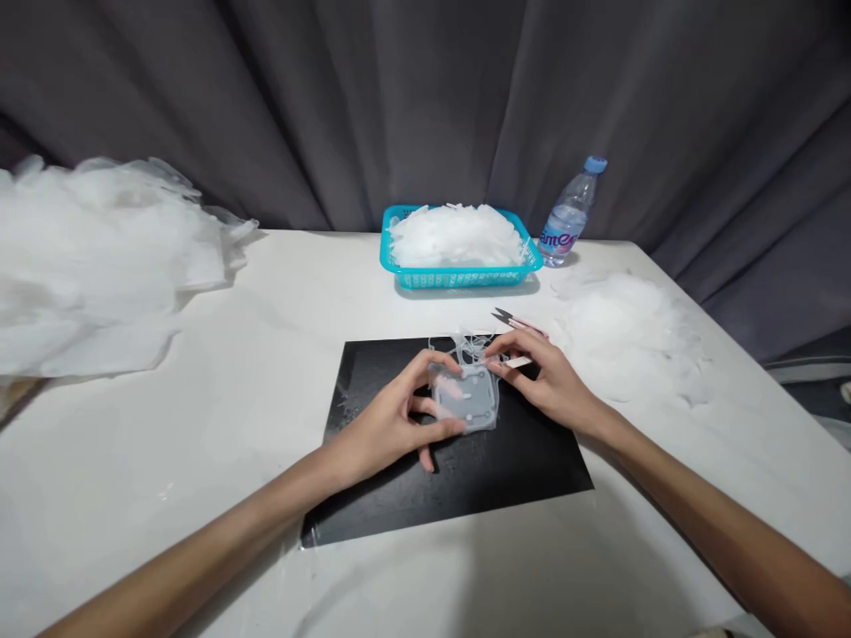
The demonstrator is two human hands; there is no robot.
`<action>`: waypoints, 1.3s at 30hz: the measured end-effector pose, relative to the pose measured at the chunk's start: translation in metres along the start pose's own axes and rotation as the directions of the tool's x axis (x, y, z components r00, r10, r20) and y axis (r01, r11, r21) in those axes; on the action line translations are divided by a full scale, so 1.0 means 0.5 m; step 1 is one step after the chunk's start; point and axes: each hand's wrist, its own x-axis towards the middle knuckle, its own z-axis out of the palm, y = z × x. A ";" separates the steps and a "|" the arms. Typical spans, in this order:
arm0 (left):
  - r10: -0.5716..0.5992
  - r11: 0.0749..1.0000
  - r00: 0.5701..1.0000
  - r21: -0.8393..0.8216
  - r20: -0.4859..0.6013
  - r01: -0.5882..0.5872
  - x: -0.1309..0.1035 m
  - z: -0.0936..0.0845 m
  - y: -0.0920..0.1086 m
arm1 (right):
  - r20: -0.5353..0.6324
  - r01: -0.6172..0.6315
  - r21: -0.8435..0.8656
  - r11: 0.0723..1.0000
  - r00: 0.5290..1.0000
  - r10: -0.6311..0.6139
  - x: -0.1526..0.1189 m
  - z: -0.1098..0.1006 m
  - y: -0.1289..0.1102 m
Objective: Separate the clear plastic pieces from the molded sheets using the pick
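A translucent, roughly square silicone-like piece with small holes and slots is held over the black mat. My left hand is closed on it, fingertips on its top edge and thumb along its bottom. At its upper right corner my right hand pinches, with a short white stick-like tool among the fingers; its tip is hidden. Thin clear trimmed strands lie tangled just behind the piece. Thread snips with dark blades and a pink handle rest behind my right hand.
A turquoise basket heaped with white translucent pieces stands at the back. Beside it is a water bottle. A loose white pile lies on the right. Large stacked translucent sheets cover the left. A grey curtain hangs behind the table.
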 end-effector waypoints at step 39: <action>-0.135 0.905 0.980 0.421 0.148 0.061 -0.012 -0.067 0.069 | 0.123 0.210 -0.374 0.903 0.977 -0.176 -0.029 0.007 -0.037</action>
